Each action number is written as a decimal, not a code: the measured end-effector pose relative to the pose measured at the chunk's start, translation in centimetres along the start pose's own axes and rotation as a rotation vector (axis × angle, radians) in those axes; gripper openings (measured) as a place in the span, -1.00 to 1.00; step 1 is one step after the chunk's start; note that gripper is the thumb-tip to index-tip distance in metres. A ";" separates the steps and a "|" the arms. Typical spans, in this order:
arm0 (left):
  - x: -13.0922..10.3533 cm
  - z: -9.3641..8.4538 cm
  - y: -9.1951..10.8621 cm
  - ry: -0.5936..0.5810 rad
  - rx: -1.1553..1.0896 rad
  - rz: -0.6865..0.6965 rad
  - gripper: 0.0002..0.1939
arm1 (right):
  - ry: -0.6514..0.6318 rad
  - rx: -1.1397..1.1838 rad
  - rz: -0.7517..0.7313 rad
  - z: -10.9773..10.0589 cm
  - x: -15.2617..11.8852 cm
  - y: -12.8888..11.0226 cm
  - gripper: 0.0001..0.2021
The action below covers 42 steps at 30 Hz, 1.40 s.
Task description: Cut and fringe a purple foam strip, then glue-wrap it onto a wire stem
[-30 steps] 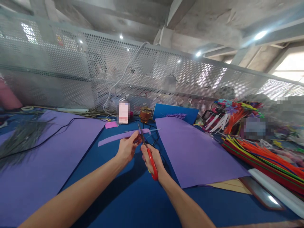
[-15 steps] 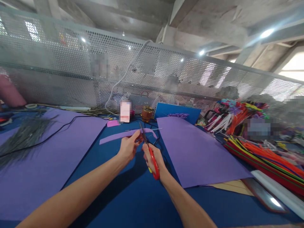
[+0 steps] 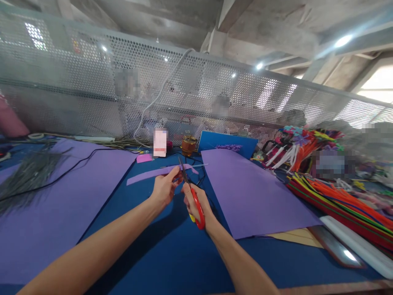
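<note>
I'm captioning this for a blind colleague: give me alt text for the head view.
A left hand pinches a purple strip while the right hand holds red-handled scissors, blades close to it, over a blue table. Purple sheets lie to either side; behind is a perforated screen.

No text, label, brand, number or sign is legible anywhere in this view.

- Far: a perforated metal screen, a white cable draped down it
- Far middle: an amber cup
- Far left: a pink rounded object
- Near right: a long white bar
</note>
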<state>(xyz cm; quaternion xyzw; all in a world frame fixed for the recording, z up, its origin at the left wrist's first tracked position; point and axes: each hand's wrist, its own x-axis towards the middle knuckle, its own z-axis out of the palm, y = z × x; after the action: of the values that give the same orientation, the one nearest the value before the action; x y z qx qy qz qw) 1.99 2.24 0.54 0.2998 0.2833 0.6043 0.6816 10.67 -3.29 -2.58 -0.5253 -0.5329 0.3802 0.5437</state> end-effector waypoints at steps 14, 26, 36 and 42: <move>0.5 0.0 0.5 0.002 -0.003 0.039 -0.79 | -0.054 0.031 -0.124 -0.5 0.4 -0.4 -0.48; 0.4 0.1 0.1 -0.026 0.030 0.040 -0.76 | -0.024 -0.165 -0.198 -1.0 0.8 1.1 -0.64; 0.0 0.3 0.1 -0.033 0.026 0.029 -0.72 | 0.066 -0.123 -0.138 -0.5 0.3 -0.1 -0.64; 0.1 0.2 0.0 -0.034 0.002 0.014 -0.74 | 0.065 -0.054 -0.113 -0.2 0.4 0.0 -0.63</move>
<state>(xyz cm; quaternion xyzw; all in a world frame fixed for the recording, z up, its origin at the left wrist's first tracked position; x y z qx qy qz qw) 2.16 2.30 0.65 0.3126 0.2701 0.6038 0.6817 10.89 -2.93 -2.48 -0.5208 -0.5538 0.3172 0.5669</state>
